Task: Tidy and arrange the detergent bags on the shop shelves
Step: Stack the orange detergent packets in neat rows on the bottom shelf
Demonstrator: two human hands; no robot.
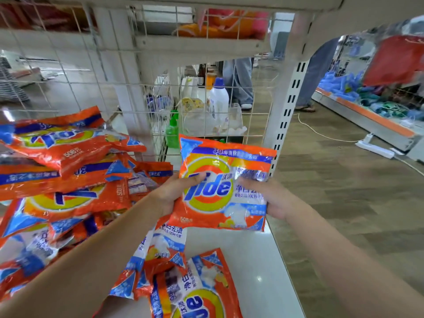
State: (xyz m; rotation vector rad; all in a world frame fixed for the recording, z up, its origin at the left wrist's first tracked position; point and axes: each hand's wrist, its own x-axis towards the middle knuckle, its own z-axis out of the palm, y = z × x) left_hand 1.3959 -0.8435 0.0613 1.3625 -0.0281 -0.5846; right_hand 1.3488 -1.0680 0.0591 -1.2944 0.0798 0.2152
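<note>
Orange detergent bag [223,184] upright, logo toward camera, fingers of left hand [174,193] and right hand [273,200] clamped on its sides.

shop | white slotted shelf upright [289,97] | wire-grid back [68,72] | piled identical detergent bags [68,171]

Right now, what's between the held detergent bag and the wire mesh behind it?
Head view: bare white shelf lies between the held bag and the mesh; bottles stand beyond it.
</note>
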